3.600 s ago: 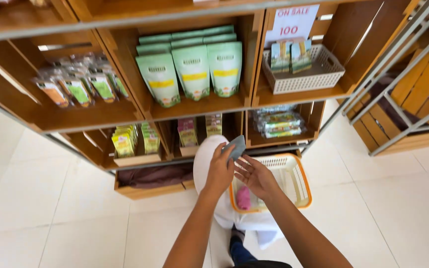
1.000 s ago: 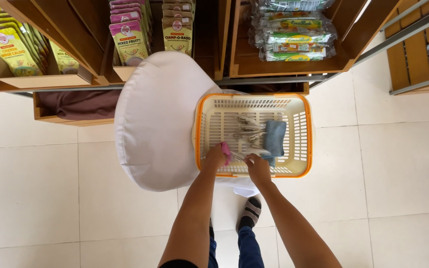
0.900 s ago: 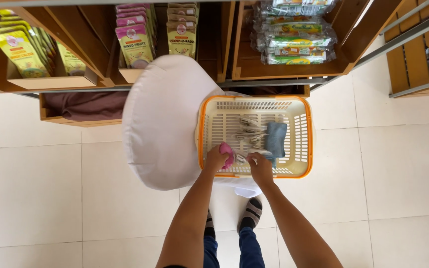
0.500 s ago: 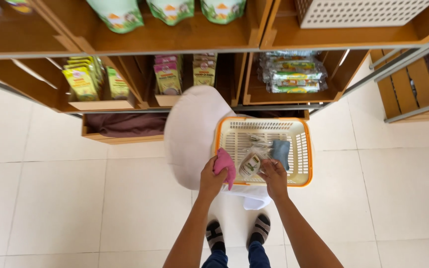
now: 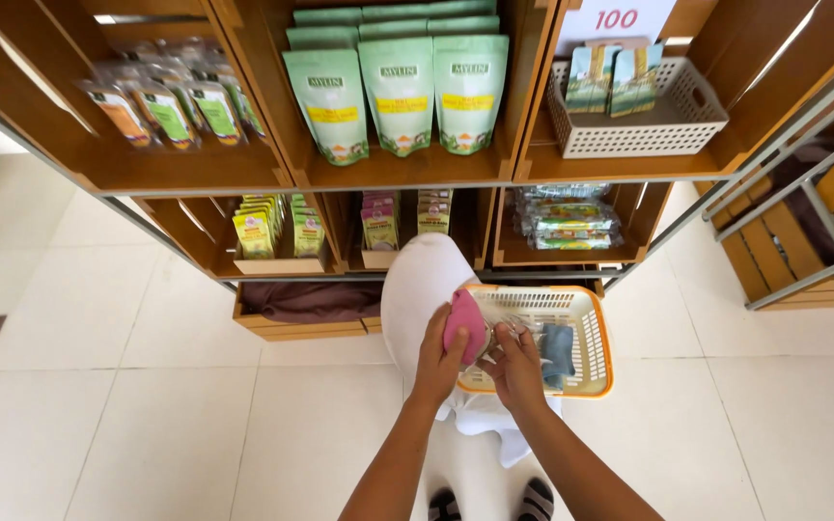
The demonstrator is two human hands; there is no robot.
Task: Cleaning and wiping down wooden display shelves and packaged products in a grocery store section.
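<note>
Evidently you stood before the wooden shelves (image 5: 195, 169) with the white round cushion (image 5: 417, 289) upright against the left rim of the orange-rimmed basket (image 5: 596, 333), which kept the basket open from above with a grey-blue cloth (image 5: 559, 349) lying inside by its right wall. Your left hand (image 5: 439, 359) had its fingers curled snugly about a pink pouch (image 5: 465, 325), lifted just over the basket's near-left corner. Your right hand (image 5: 516, 365) pinched a clear crinkly wrapper (image 5: 504, 323) beside it, fingers nearly shut.
</note>
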